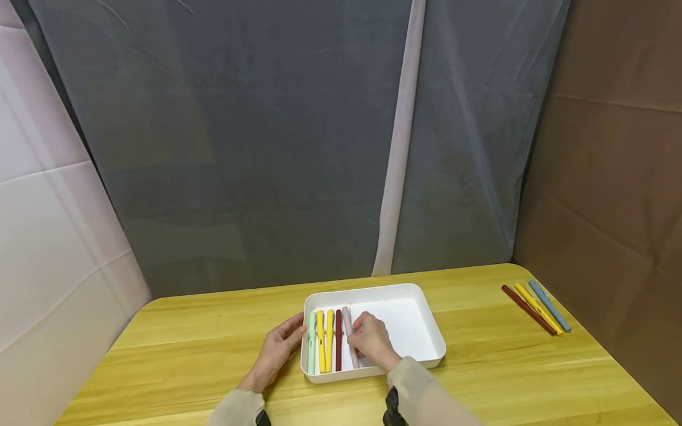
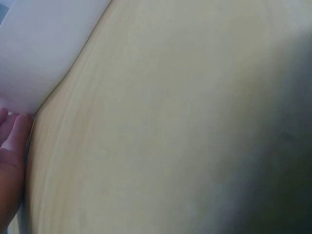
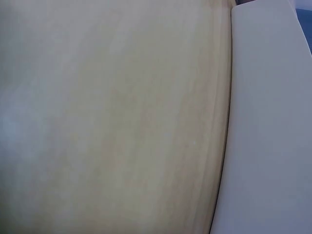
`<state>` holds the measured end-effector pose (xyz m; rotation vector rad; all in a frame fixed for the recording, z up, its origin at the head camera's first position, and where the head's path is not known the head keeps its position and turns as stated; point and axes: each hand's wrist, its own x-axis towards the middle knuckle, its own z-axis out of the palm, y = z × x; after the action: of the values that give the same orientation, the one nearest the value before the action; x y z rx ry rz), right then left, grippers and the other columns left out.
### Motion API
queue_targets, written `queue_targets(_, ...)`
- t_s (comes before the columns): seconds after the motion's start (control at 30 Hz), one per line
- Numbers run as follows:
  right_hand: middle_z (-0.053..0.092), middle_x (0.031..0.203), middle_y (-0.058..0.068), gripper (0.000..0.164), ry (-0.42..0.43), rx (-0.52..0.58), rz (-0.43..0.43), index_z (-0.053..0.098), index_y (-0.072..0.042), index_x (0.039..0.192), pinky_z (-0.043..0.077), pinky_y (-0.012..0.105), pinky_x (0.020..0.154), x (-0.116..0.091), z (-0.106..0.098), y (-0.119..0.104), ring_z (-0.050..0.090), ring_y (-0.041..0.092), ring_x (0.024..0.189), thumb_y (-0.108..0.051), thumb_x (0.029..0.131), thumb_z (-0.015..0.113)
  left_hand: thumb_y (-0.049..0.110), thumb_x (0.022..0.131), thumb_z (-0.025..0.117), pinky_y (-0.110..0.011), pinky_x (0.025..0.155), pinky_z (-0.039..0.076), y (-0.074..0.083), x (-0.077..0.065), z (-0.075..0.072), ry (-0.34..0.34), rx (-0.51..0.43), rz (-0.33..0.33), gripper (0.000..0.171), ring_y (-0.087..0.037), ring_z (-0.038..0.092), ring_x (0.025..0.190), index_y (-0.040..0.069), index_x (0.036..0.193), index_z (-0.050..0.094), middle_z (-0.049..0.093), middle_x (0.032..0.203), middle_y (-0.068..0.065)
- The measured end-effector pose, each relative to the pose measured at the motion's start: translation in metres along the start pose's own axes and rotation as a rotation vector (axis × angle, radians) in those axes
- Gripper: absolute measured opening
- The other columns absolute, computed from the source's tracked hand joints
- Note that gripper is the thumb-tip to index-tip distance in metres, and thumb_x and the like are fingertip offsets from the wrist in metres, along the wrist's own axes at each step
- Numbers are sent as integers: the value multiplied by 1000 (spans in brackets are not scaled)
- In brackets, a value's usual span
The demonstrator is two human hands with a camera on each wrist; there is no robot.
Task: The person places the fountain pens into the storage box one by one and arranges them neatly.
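A white rectangular tray [image 1: 412, 322] lies on the table with several capped pens in its left half. From the left these are a mint green pen [image 1: 311, 343], two yellow pens [image 1: 330, 340], a dark red pen [image 1: 338, 340] and a pale lilac pen [image 1: 347, 322]. My right hand [image 1: 371, 338] reaches over the tray's front wall and pinches the lilac pen, which lies beside the red one. Against the tray's left outer wall rests my left hand [image 1: 278, 349], its thumb by the rim. The left wrist view catches fingers [image 2: 18, 134] touching the white wall; the right wrist view shows no hand.
A dark red pen [image 1: 528, 310], a yellow pen [image 1: 539, 306] and a blue pen [image 1: 550, 305] lie slanted near the right edge of the wooden table [image 1: 202, 337]. Grey cloth [image 1: 277, 148] hangs behind, with a brown sheet [image 1: 607, 195] on the right.
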<state>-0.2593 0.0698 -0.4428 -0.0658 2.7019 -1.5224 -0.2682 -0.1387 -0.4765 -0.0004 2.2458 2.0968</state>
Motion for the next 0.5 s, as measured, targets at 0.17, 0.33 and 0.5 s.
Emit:
queue_targets(0.17, 58, 69, 7, 16, 3, -23, 3, 55, 1, 87, 48, 18, 41, 1, 0, -1, 53, 10, 50, 5, 76, 65, 14, 99, 56, -33, 107, 49, 1, 0, 1, -1, 18, 7, 50, -35, 47, 135, -5, 143, 43, 45, 148, -26)
queue_targets(0.33, 56, 68, 6, 15, 3, -55, 13, 55, 0, 86, 45, 17, 40, 1, 1, -3, 52, 10, 49, 4, 75, 65, 13, 100, 55, -35, 108, 48, 1, 0, 1, 5, 28, -4, 49, -36, 46, 136, -4, 144, 43, 44, 149, -25)
queue_targets(0.5, 56, 68, 7, 15, 15, -65, 24, 55, 0, 85, 45, 17, 40, 2, 1, -4, 52, 10, 49, 5, 75, 66, 10, 99, 54, -34, 106, 49, 2, 0, 0, -3, 7, -2, 49, -35, 47, 135, -5, 144, 42, 44, 149, -25)
